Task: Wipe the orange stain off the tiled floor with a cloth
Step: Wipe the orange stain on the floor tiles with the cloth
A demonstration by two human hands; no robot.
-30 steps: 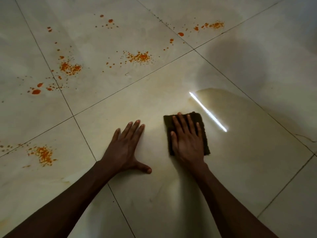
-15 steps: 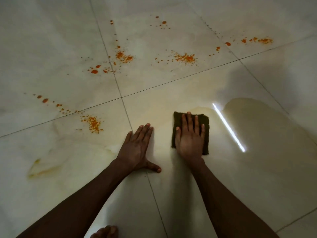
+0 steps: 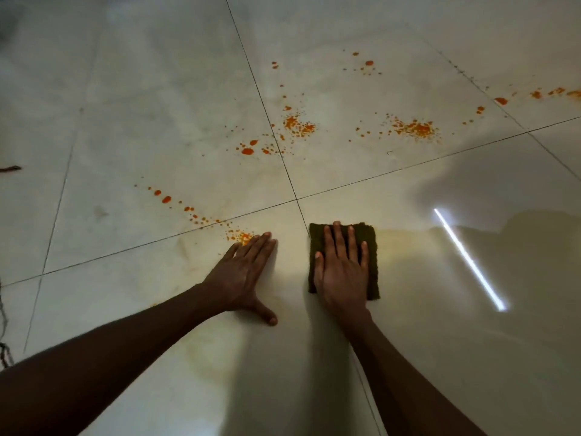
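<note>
The cloth (image 3: 371,247) lies flat under the right hand (image 3: 342,272), with bare tiled floor (image 3: 157,89) open from twelve through five o'clock. At nine o'clock the left hand (image 3: 242,275) is planted flat just beside it, blocking that side. The nearest orange stain (image 3: 240,236) touches those left fingertips, at ten o'clock from the cloth.

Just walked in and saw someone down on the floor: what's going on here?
A person is cleaning orange splatter off a pale tiled floor. Their right hand presses flat on a dark cloth, while the left hand rests flat on the tile beside it, fingertips at the edge of a small orange patch. Most of the stain is not yet wiped: several orange spots lie on the tiles farther ahead.
</note>
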